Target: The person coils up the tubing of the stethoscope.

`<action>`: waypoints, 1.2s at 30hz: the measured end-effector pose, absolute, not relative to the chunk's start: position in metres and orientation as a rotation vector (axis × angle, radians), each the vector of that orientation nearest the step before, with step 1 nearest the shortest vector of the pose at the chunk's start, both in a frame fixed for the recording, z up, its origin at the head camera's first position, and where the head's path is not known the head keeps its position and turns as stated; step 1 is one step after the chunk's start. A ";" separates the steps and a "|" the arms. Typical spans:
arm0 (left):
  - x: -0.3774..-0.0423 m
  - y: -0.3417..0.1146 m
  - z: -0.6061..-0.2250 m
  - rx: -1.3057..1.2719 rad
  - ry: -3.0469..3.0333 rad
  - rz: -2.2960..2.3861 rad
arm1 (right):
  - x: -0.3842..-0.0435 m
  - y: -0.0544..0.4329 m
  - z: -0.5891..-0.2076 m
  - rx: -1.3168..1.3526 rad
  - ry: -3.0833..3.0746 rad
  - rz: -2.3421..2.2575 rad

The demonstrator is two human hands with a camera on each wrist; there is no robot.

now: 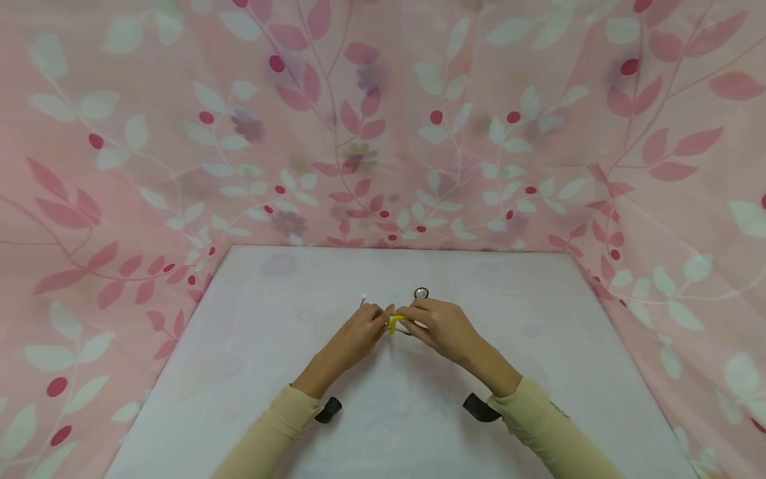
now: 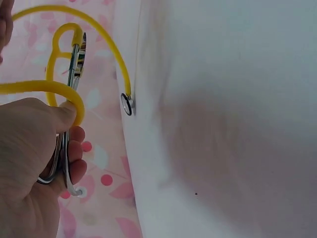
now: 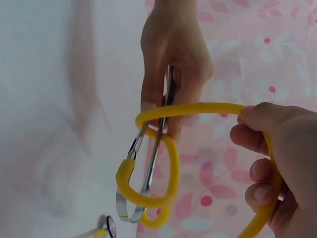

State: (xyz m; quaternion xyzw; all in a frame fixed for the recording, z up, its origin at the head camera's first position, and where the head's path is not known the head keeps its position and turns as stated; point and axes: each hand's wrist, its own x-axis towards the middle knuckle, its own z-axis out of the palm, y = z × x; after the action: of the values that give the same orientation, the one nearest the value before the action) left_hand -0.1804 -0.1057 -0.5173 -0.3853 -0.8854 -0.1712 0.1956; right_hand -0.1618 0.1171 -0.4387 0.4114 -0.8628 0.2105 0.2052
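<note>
Stethoscope point(image 1: 393, 323)'s up btwn both hands, abt mid-table over the white tabletop point(image 1: 209, 372). L hand point(image 1: 362, 324) has fingers + thumb clamped on the metal ear tubes point(image 3: 155, 158), thumb right up against the yellow tubing point(image 3: 198, 108). R hand point(image 1: 441, 326) pinches that tubing btwn thumb + index, other fingers curled round the run below. Tubing's looped round the ear tubes; chestpiece point(image 2: 127, 104) sits out beyond R hand, can't tell if it touches the cloth. Looks like a wrap to me, so I'd want L grip firm, R drawing w/ light, even tension, ea. turn laid snug, no kinks. Pull too hard & the tubes cd twist outta L's fingers; too slack & I reckon the loop springs open. Mind the chestpiece swinging, too.
</note>
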 end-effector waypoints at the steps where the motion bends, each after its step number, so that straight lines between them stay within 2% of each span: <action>1: -0.179 -0.105 -0.516 -1.080 -2.488 -0.490 | -0.167 0.117 -0.438 1.143 -2.401 0.603; 9: -0.171 -0.101 -0.508 -1.101 -2.534 -0.502 | -0.199 0.125 -0.439 1.055 -2.475 0.716; 23: -0.162 -0.099 -0.494 -1.222 -2.441 -0.555 | -0.225 0.148 -0.458 0.957 -2.623 1.197; 30: -0.166 -0.098 -0.486 -1.222 -2.326 -0.621 | -0.227 0.153 -0.479 0.845 -2.690 1.711; 33: -0.169 -0.100 -0.482 -1.180 -2.321 -0.633 | -0.222 0.148 -0.491 0.951 -2.616 1.791; 36: -0.173 -0.102 -0.481 -1.144 -2.328 -0.645 | -0.210 0.138 -0.485 0.964 -2.621 1.859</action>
State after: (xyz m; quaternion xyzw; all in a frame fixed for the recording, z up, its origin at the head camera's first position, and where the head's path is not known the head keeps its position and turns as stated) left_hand -0.1731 -0.1025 -0.4813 -0.4163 -0.8472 -0.2348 0.2320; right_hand -0.2095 0.1379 -0.4855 0.2859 -0.7768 0.5509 -0.1062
